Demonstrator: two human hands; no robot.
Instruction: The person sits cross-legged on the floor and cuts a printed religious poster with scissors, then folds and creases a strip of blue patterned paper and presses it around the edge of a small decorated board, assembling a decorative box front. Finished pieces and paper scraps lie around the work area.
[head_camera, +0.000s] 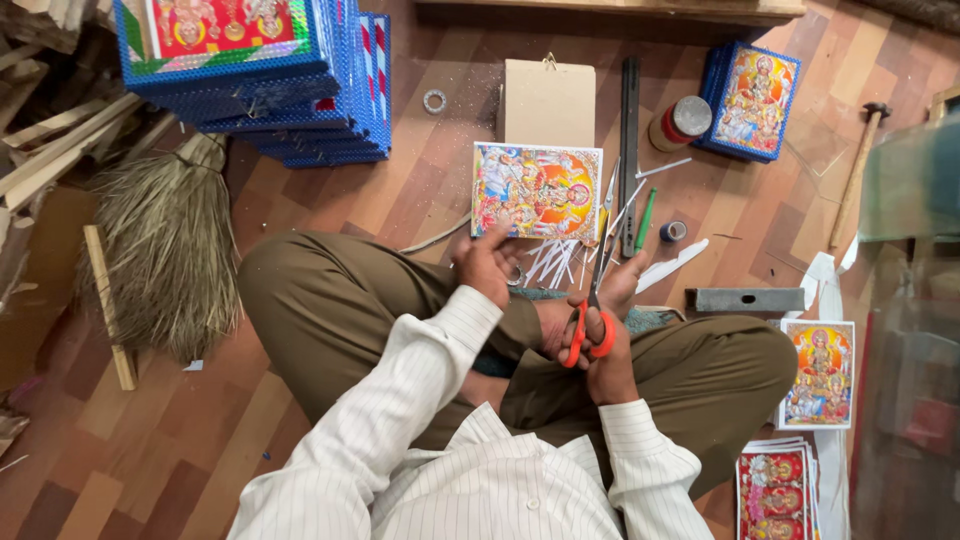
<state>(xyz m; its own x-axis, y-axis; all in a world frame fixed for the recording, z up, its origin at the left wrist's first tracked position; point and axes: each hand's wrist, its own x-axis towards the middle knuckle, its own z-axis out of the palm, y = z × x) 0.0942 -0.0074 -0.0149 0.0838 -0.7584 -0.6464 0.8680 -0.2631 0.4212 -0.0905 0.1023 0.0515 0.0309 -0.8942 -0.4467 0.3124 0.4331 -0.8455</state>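
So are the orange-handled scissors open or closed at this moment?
Slightly open. The scissors sit in the right hand, and the blades part narrowly toward the tips beside the colourful print.

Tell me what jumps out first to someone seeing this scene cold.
The colourful print lying on the floor at centre, with the left hand touching its lower edge. Beside it the right hand grips orange-handled scissors over white paper strips. A stack of blue frames fills the upper left.

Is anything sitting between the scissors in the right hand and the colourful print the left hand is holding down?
Nothing solid. The scissors in the right hand point up along the right edge of the colourful print, which the left hand touches at its lower edge. Only loose white paper strips lie between them on the floor.
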